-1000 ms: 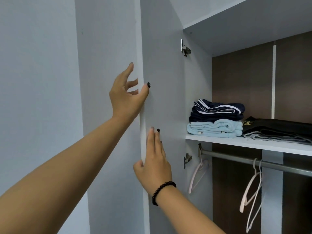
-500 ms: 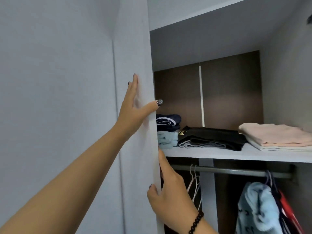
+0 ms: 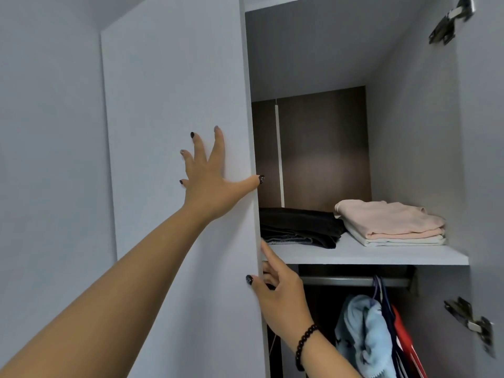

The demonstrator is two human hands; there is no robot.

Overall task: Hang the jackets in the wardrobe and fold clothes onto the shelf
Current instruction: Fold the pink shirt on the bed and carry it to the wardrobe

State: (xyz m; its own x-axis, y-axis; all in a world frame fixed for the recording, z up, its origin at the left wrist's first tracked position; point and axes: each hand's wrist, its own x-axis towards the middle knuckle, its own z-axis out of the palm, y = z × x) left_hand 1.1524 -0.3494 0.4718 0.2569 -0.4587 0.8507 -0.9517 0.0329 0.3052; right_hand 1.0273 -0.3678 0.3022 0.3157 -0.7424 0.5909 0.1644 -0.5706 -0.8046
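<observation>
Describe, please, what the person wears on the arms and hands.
Both forearms are bare, with no sleeves in view. The left hand has dark polish on most nails; two look paler. The right hand has a dark thumbnail, and a black bead bracelet circles its wrist.

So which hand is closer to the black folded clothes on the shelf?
The right hand. It holds the door edge just below the black clothes. The left hand lies flat on the door's front, higher and further left.
</observation>
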